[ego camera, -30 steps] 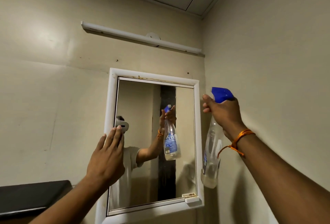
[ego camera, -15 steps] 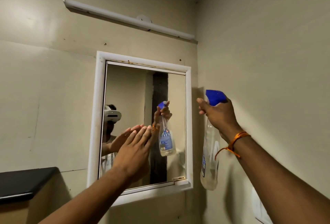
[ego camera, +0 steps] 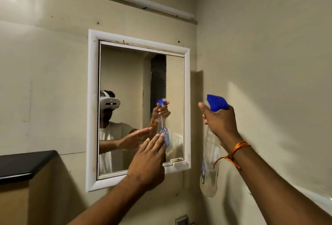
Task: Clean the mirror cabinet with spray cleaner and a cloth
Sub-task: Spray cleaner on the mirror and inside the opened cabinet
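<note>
Our right hand [ego camera: 220, 119] grips the spray bottle [ego camera: 210, 163] by its blue trigger head at right of centre, just beside the mirror cabinet [ego camera: 93, 109] mid-frame. Our left hand [ego camera: 148, 160] is flat, fingers wide, empty, over the glass's lower right. We should probably turn the nozzle toward the glass, mist evenly, and clear that hand away; no cloth is visible

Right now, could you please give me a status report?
Right hand gripping spray bottle. Left hand open at mirror. No cloth visible.

My left hand [ego camera: 147, 162] reaches forward flat, fingers together, while my right hand [ego camera: 220, 122] is raised, fist clenched, wrist bent.
</note>
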### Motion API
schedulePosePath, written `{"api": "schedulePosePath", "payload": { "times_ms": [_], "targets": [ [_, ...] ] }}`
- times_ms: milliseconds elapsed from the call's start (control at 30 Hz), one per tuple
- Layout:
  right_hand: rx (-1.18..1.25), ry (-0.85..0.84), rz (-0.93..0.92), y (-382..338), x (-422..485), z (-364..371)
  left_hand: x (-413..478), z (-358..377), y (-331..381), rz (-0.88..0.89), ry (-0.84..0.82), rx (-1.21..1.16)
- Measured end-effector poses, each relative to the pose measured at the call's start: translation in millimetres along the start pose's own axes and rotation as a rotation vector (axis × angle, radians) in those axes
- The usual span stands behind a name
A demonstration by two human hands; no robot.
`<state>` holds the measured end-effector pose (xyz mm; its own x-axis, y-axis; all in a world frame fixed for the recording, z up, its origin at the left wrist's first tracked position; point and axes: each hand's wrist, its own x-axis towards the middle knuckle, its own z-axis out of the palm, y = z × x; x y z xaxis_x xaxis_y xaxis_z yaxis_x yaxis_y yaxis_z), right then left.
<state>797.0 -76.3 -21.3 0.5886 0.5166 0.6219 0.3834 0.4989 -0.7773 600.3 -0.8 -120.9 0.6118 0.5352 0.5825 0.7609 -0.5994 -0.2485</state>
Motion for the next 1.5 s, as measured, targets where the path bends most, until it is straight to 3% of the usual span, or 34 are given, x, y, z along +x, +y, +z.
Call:
{"api": "schedulePosePath", "payload": {
  "times_ms": [833,1033,1233,1500],
  "targets": [
    [-0.093,-0.029,0.09,96.8,-68.8,-9.0,-32.6,46.6,-1.0,-0.024,-0.149,-0.037],
    [-0.088,0.047,0.172,115.3,-90.3,-13.9,-39.7,52.8,5.3,-0.018,-0.157,-0.036],
    [-0.119,-0.067,0.171,130.1,-108.4,-23.5,-45.7,57.4,13.9,-0.014,-0.165,-0.038],
    [-0.103,-0.047,0.216,151.7,-131.0,-27.7,-54.6,62.6,22.3,-0.006,-0.178,-0.057]
  ]
}}
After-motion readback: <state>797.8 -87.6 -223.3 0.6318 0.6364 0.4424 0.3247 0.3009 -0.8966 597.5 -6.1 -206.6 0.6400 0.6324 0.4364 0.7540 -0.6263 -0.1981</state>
